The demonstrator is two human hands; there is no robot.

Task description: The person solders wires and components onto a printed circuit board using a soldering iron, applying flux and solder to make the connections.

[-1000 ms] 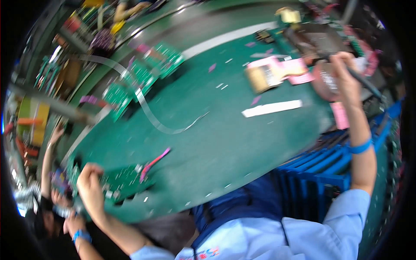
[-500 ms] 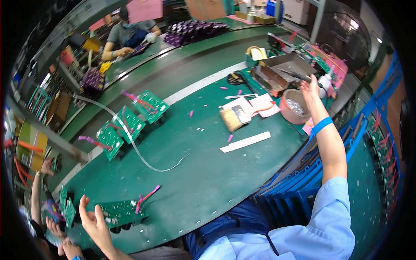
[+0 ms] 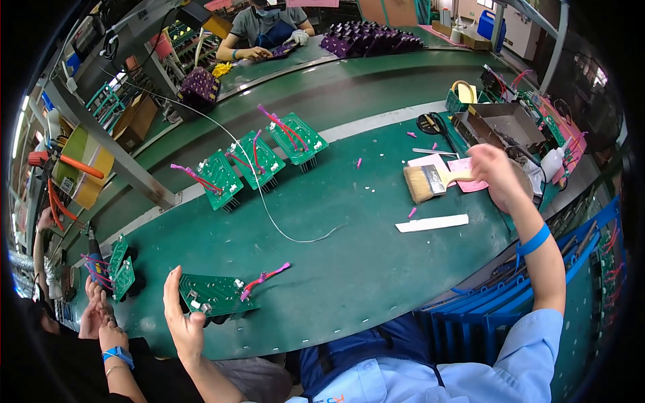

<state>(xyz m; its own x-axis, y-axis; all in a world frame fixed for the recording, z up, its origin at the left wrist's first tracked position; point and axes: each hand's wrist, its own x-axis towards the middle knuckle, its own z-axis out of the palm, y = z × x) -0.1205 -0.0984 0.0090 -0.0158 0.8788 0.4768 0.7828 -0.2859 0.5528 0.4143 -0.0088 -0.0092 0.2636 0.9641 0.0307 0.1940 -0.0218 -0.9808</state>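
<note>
My left hand is open at the left end of a green circuit board near the front edge. Its fingers point up, and whether they touch the board is unclear. Red and purple wires stick out from the board's right end. My right hand is smeared by motion above the end of a paintbrush. The brush lies on pink and white paper, its handle end hidden by that hand. Just right of the hand, a black-handled tool rests beside a round tub, which the forearm partly covers.
Three wired circuit boards stand toward the far left, a thin pale tube curving over them. A white strip lies right of centre. At the back right is a metal tray. A co-worker's hands work at the left.
My right hand has let go of the black-handled tool and moved nearer the paintbrush. The tool now rests by the tub. My left hand stays beside the board. The whole view has shifted.
</note>
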